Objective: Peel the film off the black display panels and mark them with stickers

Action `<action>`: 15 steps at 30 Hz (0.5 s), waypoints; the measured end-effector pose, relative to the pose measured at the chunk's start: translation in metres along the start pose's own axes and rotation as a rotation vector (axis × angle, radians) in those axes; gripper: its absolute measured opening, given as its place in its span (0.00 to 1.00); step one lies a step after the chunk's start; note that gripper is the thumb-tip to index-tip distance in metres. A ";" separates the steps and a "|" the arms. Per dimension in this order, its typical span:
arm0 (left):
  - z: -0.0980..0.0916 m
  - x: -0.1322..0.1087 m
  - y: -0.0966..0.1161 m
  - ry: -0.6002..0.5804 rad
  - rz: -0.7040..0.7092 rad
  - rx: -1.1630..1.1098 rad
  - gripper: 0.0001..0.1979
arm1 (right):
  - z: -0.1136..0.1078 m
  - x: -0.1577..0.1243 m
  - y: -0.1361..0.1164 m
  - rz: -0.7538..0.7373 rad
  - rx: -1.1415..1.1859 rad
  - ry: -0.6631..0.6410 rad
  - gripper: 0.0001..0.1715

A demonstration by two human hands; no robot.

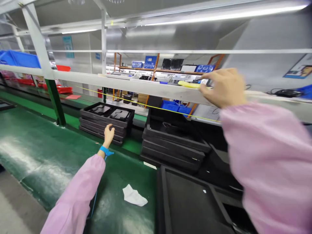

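Observation:
My left hand [109, 134], with a blue wrist strap [105, 150] on it, reaches over the green bench, fingers slightly bent and apart, holding nothing. Just beyond it stands a stack of black foam trays [103, 122] with flat dark parts in the top one. My right hand [223, 86] is up at the white shelf rail, thumb and fingers closed round a small white-and-dark item [206, 82] that I cannot make out. A yellow strip-like object [188, 84] lies by its fingertips, and a blue pen-like piece [163, 83] is farther left on the rail.
More black trays [173, 152] are stacked right of centre, with a large black tray [190, 201] in front. A crumpled white cloth or paper [134, 195] lies on the green bench [60, 152]. A green-and-white post [54, 97] rises at left. Black cables [287, 92] rest on the shelf at right.

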State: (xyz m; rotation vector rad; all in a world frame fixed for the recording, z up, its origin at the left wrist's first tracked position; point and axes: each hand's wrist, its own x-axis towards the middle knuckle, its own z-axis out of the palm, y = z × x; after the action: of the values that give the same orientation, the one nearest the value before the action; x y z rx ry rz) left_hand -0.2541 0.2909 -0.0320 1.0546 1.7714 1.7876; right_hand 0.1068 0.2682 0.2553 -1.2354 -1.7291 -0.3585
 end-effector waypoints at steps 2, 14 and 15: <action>0.003 -0.031 0.011 -0.118 0.063 -0.092 0.15 | 0.021 0.041 -0.001 0.033 -0.092 -0.082 0.11; -0.016 -0.121 0.131 -0.762 0.023 -0.716 0.37 | 0.054 -0.078 -0.087 -0.866 -0.041 0.067 0.05; -0.017 -0.123 0.133 -0.779 -0.029 -0.779 0.40 | 0.058 -0.111 -0.099 -0.955 -0.039 0.029 0.05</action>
State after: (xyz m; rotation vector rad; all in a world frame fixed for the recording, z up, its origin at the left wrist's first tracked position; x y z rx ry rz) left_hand -0.1605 0.1737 0.0709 1.1205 0.5505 1.5065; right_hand -0.0031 0.1996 0.1620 -0.3371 -2.1983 -0.9518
